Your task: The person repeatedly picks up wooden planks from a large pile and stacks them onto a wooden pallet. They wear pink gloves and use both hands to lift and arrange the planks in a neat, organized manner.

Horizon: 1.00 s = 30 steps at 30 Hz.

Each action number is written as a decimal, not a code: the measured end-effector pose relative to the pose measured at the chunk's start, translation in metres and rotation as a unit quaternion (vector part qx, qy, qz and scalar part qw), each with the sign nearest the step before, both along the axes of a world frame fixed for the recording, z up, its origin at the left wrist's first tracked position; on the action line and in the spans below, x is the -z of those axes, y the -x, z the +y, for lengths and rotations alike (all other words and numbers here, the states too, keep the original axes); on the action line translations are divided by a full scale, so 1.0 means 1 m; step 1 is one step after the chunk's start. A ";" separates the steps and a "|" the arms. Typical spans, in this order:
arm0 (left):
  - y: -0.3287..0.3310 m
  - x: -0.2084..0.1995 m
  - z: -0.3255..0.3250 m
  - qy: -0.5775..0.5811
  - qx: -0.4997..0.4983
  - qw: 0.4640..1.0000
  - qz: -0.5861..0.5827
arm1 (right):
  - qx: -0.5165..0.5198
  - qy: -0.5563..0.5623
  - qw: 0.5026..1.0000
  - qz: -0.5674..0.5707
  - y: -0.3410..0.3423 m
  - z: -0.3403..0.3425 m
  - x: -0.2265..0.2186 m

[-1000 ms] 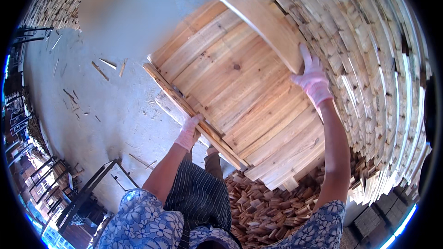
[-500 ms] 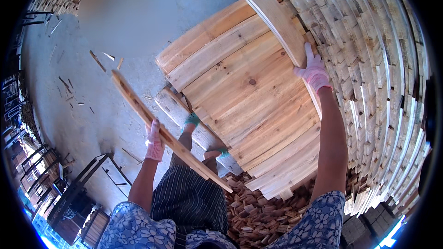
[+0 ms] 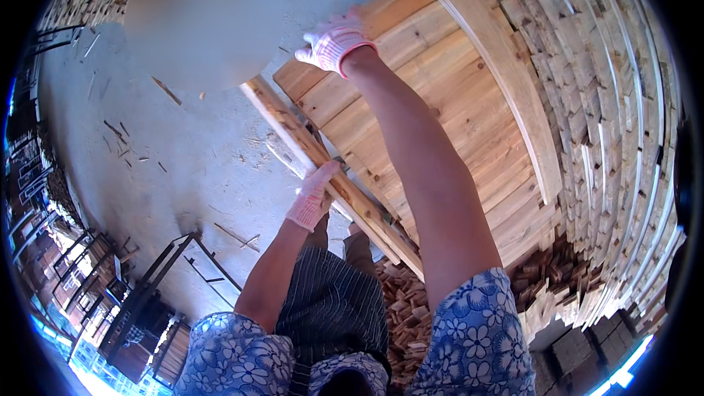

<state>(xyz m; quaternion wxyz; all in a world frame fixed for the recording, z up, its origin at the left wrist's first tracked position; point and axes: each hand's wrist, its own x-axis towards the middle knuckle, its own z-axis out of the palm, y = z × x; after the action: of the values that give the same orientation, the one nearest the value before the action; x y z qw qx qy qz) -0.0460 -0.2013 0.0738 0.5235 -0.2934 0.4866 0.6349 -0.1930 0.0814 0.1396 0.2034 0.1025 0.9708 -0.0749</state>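
My left hand (image 3: pixel 315 194), in a pale pink knit glove, is closed around a long narrow wooden plank (image 3: pixel 282 121). The plank slants along the left ends of a layer of side-by-side pine boards (image 3: pixel 440 95). My right hand (image 3: pixel 339 44), gloved the same way, reaches across to the far left corner of that layer. Its thumb stands apart from the fingers, which are partly blurred, and I see nothing held in it. Another board (image 3: pixel 499 73) lies crosswise over the right ends of the layer, with neither hand on it.
A tall stack of wooden slats (image 3: pixel 587 117) rises along the right side. Many small wood offcuts (image 3: pixel 407 308) are heaped near my legs. Wood scraps (image 3: pixel 166 91) lie on the grey concrete floor (image 3: pixel 198 154). A dark metal frame (image 3: pixel 158 271) stands at lower left.
My right hand has left the crosswise board and moved left to the far corner of the layer. My left hand has brought the plank rightward, close against the boards' left ends.
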 end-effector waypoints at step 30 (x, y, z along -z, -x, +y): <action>-0.199 0.031 -0.080 -0.078 0.023 0.994 -0.070 | 0.902 0.074 0.425 0.029 -0.712 -0.049 0.054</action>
<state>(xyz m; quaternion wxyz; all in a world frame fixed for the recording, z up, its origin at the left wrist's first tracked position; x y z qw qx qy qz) 0.1535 -0.2813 0.0429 0.5917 -0.2839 0.4045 0.6369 0.5194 0.0327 0.0857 -0.0019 0.9015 0.3208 -0.2904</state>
